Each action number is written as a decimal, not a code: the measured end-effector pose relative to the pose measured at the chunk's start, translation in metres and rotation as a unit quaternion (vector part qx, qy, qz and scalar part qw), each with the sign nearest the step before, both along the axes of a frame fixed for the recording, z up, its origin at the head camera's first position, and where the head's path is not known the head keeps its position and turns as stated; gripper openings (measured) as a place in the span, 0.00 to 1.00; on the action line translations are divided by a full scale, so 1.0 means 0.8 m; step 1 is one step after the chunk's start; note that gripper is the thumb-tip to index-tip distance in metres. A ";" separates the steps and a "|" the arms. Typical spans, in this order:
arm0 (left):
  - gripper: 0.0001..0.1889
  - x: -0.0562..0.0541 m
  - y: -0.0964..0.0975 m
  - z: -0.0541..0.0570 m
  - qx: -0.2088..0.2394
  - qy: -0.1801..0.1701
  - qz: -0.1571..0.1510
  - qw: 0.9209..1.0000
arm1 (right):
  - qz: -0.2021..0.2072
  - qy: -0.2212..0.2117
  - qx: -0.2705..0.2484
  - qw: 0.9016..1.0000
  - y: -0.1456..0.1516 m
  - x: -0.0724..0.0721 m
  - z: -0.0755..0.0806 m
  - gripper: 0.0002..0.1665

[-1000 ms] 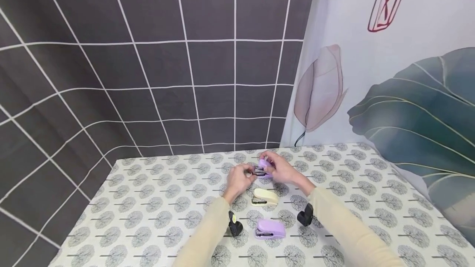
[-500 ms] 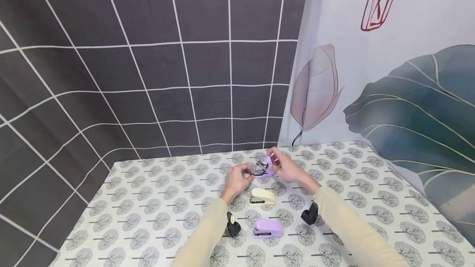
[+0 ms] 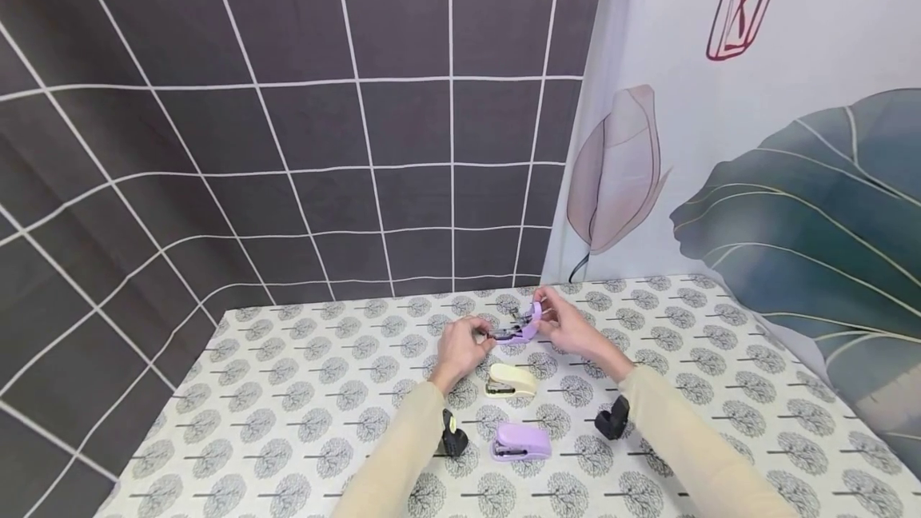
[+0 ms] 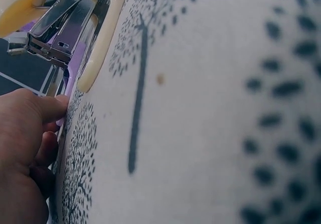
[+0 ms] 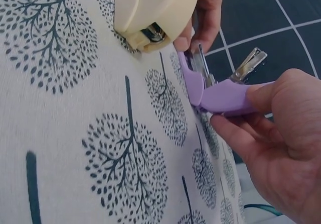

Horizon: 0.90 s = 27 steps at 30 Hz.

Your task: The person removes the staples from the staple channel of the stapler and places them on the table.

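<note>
The far stapler (image 5: 220, 96) is held unfolded by the right hand (image 3: 571, 329). Its left end is pinched by the left hand (image 3: 458, 348), seemingly for steadiness.

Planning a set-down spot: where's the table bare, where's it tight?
Bare: broad tablecloth patch between left sleeve and dark grid curtain; another between right sleeve and leaf-print curtain. Crowded: the strip between the sleeves, with the open purple stapler farthest, cream stapler mid, other purple stapler nearest.
</note>
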<state>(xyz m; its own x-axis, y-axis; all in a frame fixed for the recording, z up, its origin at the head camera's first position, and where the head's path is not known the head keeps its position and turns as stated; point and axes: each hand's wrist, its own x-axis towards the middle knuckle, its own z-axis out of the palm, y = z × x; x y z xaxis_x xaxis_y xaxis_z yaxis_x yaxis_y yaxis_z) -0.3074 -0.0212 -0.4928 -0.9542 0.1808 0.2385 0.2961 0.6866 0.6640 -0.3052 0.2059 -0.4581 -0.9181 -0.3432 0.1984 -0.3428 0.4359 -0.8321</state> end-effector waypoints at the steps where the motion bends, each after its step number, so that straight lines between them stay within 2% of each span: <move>1: 0.11 0.000 0.000 -0.001 -0.001 0.001 0.000 1.000 | -0.001 -0.007 -0.006 1.000 0.002 0.000 -0.001 0.20; 5: 0.12 -0.001 0.001 -0.002 -0.003 0.003 -0.001 1.000 | -0.010 -0.024 -0.027 0.999 0.008 0.000 -0.007 0.20; 12: 0.12 0.000 0.001 -0.002 -0.003 0.001 0.000 1.000 | -0.006 -0.077 -0.106 0.991 0.016 0.002 -0.014 0.20; 19: 0.11 0.002 0.000 0.000 -0.007 0.002 0.003 1.000 | -0.011 -0.078 -0.122 0.989 0.023 0.002 -0.023 0.20; 24: 0.11 0.002 0.000 0.001 -0.008 0.009 0.000 1.000 | -0.008 -0.112 -0.164 0.980 0.026 0.003 -0.028 0.21; 27: 0.11 0.002 0.000 0.000 -0.007 0.011 -0.001 1.000 | -0.009 -0.106 -0.158 0.982 0.027 0.003 -0.030 0.20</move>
